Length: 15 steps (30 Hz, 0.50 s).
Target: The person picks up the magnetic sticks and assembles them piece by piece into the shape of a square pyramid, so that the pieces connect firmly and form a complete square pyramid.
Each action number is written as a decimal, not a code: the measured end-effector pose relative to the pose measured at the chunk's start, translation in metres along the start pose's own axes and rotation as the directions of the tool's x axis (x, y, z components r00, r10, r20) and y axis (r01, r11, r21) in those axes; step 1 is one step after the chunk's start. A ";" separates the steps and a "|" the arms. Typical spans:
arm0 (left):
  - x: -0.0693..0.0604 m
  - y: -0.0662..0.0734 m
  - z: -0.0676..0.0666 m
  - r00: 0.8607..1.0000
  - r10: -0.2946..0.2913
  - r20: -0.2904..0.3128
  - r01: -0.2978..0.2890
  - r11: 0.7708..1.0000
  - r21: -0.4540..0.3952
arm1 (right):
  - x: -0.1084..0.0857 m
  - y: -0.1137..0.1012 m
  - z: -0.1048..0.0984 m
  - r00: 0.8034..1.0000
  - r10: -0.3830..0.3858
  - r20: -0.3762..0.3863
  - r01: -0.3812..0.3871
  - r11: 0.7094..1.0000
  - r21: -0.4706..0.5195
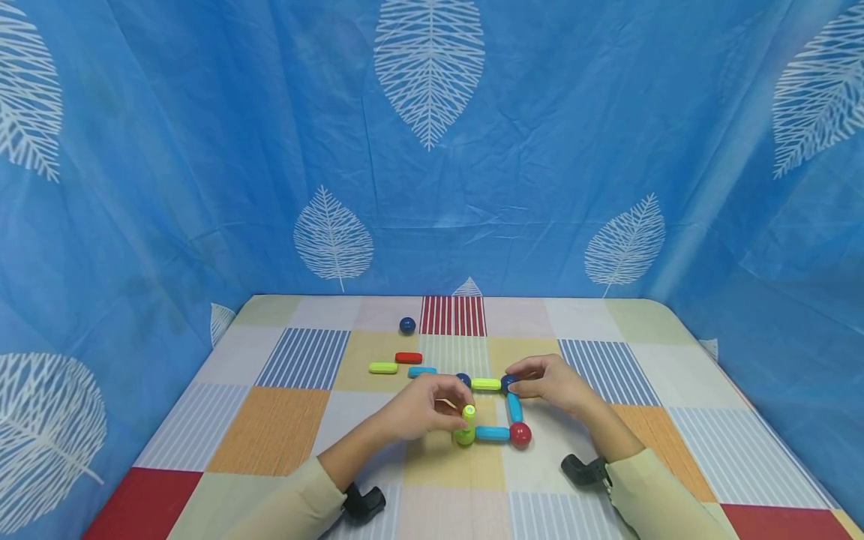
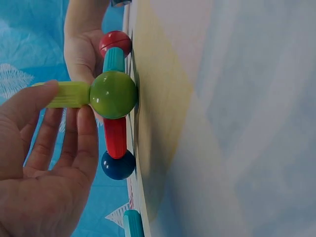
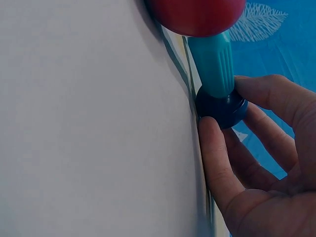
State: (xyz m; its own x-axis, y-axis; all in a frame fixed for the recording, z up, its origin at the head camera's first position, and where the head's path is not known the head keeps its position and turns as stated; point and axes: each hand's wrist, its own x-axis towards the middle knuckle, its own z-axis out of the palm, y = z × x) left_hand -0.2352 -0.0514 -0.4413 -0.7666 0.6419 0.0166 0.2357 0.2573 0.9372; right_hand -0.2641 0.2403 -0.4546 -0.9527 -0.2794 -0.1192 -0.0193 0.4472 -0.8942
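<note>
Beige sleeves [image 1: 297,502] w/ blk wrist mounts [image 1: 364,504] sit closest, btm of head view. Both hands are at work on a flat 4-sided frame [image 1: 501,433], just R of ctr on worktop [image 1: 270,427]. L hand [image 1: 428,409] pinches upright yel-green rod [image 1: 469,415], which stands on green ball [image 1: 464,436]. R hand [image 1: 553,384] pinches dk blue corner ball [image 1: 509,384] btwn thumb & fingers. From green ball, front blue rod [image 1: 489,433] runs to red ball [image 1: 520,435]; side blue rod [image 1: 515,408] goes from there back to dk blue corner ball; far yel-green rod [image 1: 486,384] lies btwn that & 2nd dk blue ball [image 1: 463,379], partly behind L hand. Red side rod [image 2: 116,138], clear in L wrist view, joins 2nd dk blue ball to green ball. Loose pcs, L & further back: spare blue rod [image 1: 422,371], spare yel-green rod [image 1: 383,367], spare red rod [image 1: 409,358], w/ spare dk blue ball [image 1: 407,325] farthest. Blue curtain [image 1: 432,195] w/ leaf print behind.
</note>
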 end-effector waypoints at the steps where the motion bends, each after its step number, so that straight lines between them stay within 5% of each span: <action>1: 0.000 0.000 0.000 1.000 -0.001 0.001 0.001 1.000 0.002 | 0.000 0.000 0.000 1.000 -0.001 0.000 0.001 1.000 -0.003; 9: 0.002 -0.003 0.000 1.000 -0.012 -0.007 0.013 1.000 0.009 | 0.000 0.000 -0.001 1.000 0.008 -0.006 -0.008 1.000 -0.002; 15: 0.003 -0.003 -0.006 0.999 0.000 0.049 -0.001 1.000 0.021 | -0.001 0.000 0.000 1.000 0.004 -0.013 -0.004 1.000 -0.025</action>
State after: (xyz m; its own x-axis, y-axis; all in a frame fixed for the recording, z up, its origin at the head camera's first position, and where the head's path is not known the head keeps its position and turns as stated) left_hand -0.2416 -0.0550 -0.4418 -0.7366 0.6763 -0.0006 0.2490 0.2720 0.9295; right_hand -0.2633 0.2400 -0.4545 -0.9566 -0.2668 -0.1174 -0.0227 0.4699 -0.8824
